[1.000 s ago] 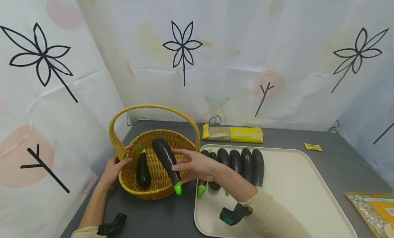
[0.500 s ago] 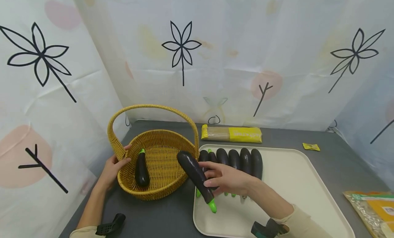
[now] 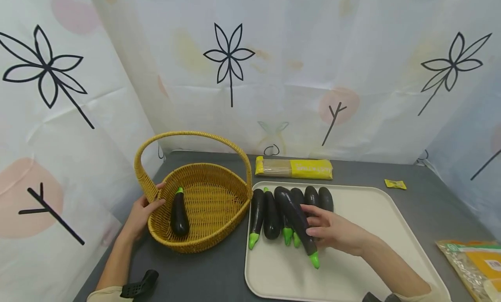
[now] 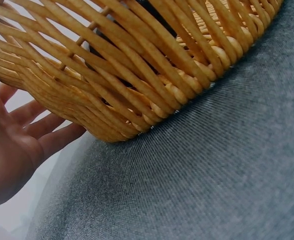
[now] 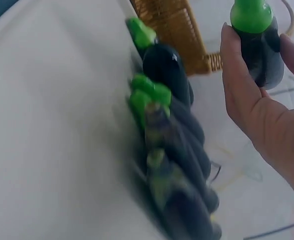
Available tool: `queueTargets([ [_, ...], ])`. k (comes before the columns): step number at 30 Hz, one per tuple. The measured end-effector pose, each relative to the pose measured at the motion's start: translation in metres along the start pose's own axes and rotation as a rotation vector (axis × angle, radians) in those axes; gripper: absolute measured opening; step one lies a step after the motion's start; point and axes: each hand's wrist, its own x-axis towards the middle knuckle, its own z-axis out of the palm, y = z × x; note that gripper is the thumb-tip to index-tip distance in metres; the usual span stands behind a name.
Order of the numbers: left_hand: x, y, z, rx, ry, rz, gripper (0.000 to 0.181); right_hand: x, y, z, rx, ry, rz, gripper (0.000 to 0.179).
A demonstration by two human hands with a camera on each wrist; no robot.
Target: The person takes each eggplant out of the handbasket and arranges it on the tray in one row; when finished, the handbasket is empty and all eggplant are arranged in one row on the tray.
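My right hand (image 3: 338, 233) holds a dark purple eggplant (image 3: 292, 215) with a bright green stem, slanted over the tray. In the right wrist view, fingers and thumb pinch this eggplant (image 5: 260, 57) near its green end. Beneath it, several more eggplants (image 3: 257, 211) lie side by side on the cream tray (image 3: 270, 278), partly covered by the held one. At the left, my left hand (image 3: 137, 217) grips the rim of a yellow wicker basket (image 3: 195, 245), thumb over the edge. The left wrist view shows its fingers against the woven wall (image 4: 137, 65). One eggplant (image 3: 179, 215) lies inside the basket.
A yellow pack of noodles (image 3: 294, 168) lies behind the tray. Right of it is a small yellow packet (image 3: 395, 184). A plastic bag (image 3: 471, 267) sits at the right table edge. The basket's tall handle (image 3: 193, 133) arches upward. Patterned cloth (image 3: 289, 63) hangs behind the grey table.
My right hand has carried the eggplant rightward from over the basket to above the row on the tray. My left hand has stayed on the basket.
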Motion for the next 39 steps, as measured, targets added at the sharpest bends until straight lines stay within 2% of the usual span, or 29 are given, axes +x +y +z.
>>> queueTargets([
  [7,0.000,0.001,0.000,0.002,0.006,0.001,0.052,-0.022,0.007,-0.031,-0.064,0.203,0.024,0.080],
  [14,0.000,-0.001,-0.001,0.003,-0.003,0.012,0.052,-0.035,0.020,-0.059,-0.053,0.282,-0.050,0.079],
  [24,-0.001,0.000,0.001,-0.021,-0.007,0.020,0.051,-0.043,0.036,-0.079,-0.066,0.442,0.011,0.078],
  [29,-0.001,0.000,0.000,0.002,-0.004,0.023,0.050,-0.043,0.041,-0.084,-0.016,0.478,0.027,0.077],
  [34,-0.001,0.001,0.000,0.017,0.002,0.021,0.051,-0.043,0.043,-0.085,0.055,0.460,0.017,0.079],
  [39,-0.002,0.001,0.001,0.017,-0.003,0.023,0.051,-0.042,0.042,-0.080,0.043,0.460,0.027,0.082],
])
